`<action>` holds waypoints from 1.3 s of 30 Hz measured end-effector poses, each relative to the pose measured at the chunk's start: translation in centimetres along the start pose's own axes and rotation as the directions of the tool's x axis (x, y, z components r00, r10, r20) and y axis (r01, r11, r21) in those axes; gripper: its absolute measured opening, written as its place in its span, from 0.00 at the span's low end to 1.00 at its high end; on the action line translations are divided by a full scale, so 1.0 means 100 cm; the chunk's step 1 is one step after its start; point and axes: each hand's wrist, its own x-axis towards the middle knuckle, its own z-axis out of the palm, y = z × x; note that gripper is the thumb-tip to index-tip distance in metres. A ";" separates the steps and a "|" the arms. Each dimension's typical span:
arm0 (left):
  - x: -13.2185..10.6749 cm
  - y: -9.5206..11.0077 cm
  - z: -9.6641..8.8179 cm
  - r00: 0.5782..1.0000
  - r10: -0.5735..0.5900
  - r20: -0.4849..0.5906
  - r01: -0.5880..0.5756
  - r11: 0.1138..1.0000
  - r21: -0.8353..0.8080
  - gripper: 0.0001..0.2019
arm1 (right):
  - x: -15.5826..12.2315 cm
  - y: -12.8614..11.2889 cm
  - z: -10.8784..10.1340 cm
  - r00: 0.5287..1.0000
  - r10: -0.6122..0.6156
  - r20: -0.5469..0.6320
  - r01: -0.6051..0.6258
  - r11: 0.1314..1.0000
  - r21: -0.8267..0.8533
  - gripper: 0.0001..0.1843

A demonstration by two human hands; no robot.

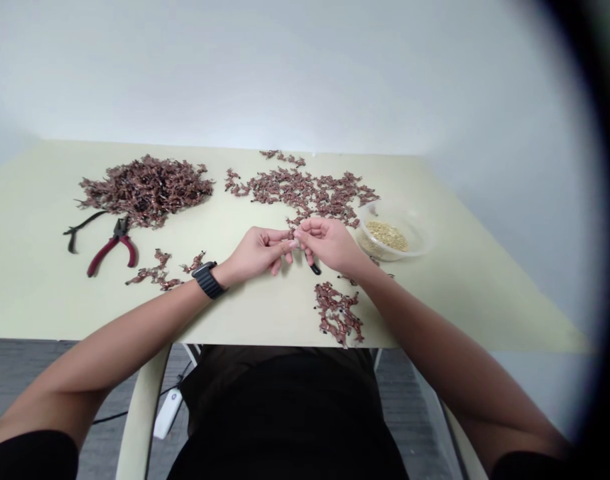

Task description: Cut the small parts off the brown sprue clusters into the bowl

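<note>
In the head view, the left hand (257, 254) and the right hand (329, 245) meet just below the middle of the frame, fingers curled toward each other above a pale yellow-green worktop (45, 300). Their fingertips are pressed together in a pinch on a small black-tipped piece (315, 269), which sits between the hands and mostly hidden by the fingers. Only its black end shows, sticking out below the right hand's fingers. Its long axis appears to slant down and to the right of the frame, though its full length cannot be seen. A black smartwatch (208, 281) circles the left wrist. Reddish-brown pieces (305, 193) lie scattered in a loose spread just above the hands, and a smaller clump of them (337, 312) lies below the right hand. A dense heap of similar pieces (147, 190) sits at the upper left, with red-handled pliers (113, 244) and a black-handled tool (82, 228) just below and left of it. A few more pieces (157, 272) lie beside the left forearm. At the right, near the right hand, a clear plastic bowl (409, 230) holds pale granules (387, 235).
</note>
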 end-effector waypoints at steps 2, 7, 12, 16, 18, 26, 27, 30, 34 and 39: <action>0.001 0.000 -0.001 0.999 -0.032 0.016 0.033 0.997 -0.063 0.18 | 0.000 0.001 -0.001 0.998 -0.049 -0.037 0.046 0.995 -0.084 0.15; 0.002 -0.001 -0.005 0.990 -0.126 0.070 0.138 0.967 -0.212 0.18 | -0.002 -0.001 -0.005 0.973 -0.215 -0.085 0.185 0.946 -0.267 0.08; 0.002 -0.001 -0.005 0.979 -0.175 0.103 0.197 0.941 -0.274 0.18 | -0.002 -0.001 -0.008 0.934 -0.357 0.003 0.332 0.866 -0.374 0.07; 0.001 -0.001 -0.004 0.978 -0.169 0.124 0.198 0.941 -0.274 0.18 | -0.001 0.000 -0.010 0.916 -0.399 0.039 0.374 0.817 -0.439 0.07; 0.000 -0.001 -0.003 0.980 -0.157 0.122 0.185 0.949 -0.257 0.18 | -0.002 0.000 -0.008 0.919 -0.394 0.022 0.363 0.820 -0.442 0.07; 0.003 -0.006 0.001 0.993 -0.120 0.004 0.118 0.967 -0.227 0.18 | -0.002 0.004 0.004 0.984 -0.126 -0.123 0.100 0.975 -0.197 0.09; 0.003 -0.006 0.001 0.993 -0.119 -0.008 0.114 0.969 -0.221 0.18 | -0.002 0.004 0.005 0.986 -0.118 -0.117 0.098 0.981 -0.166 0.09; 0.002 -0.006 0.001 0.997 -0.079 -0.022 0.075 0.987 -0.143 0.20 | -0.001 0.002 0.004 0.989 -0.095 -0.110 0.087 0.993 -0.078 0.10; -0.001 -0.005 0.002 0.998 0.031 -0.062 -0.024 0.995 0.101 0.21 | 0.000 -0.003 0.004 0.999 0.037 -0.030 -0.032 0.990 0.138 0.15; -0.002 -0.001 0.002 0.995 0.054 -0.083 -0.040 0.987 0.155 0.20 | 0.000 -0.001 0.003 0.999 0.045 0.007 -0.046 0.978 0.205 0.18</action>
